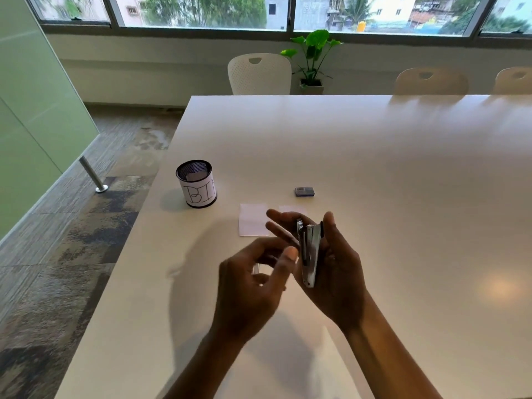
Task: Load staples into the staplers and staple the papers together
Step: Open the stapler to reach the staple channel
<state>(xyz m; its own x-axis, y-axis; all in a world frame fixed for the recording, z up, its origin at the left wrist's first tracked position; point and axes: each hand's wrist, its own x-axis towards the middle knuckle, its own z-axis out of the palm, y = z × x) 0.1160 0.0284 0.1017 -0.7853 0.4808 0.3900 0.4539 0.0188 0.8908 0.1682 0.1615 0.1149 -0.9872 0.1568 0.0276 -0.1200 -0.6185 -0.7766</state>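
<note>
My right hand [331, 272] holds a small metal stapler [309, 251] upright above the table, fingers curled round it, its top part open. My left hand [253, 286] hovers just left of the stapler with fingers loosely curled; the thumb tip is close to the stapler's side. Something small and pale shows between the left fingers, too blurred to name. Two small white papers [252, 219] lie flat on the table behind my hands, the right one partly hidden. A small dark staple box [304, 191] lies farther back.
A black mesh cup labelled "BIN" [197, 184] stands at the left on the white table [403, 168], near its left edge. White chairs [259, 74] and a potted plant [312, 59] stand beyond the far edge under the windows.
</note>
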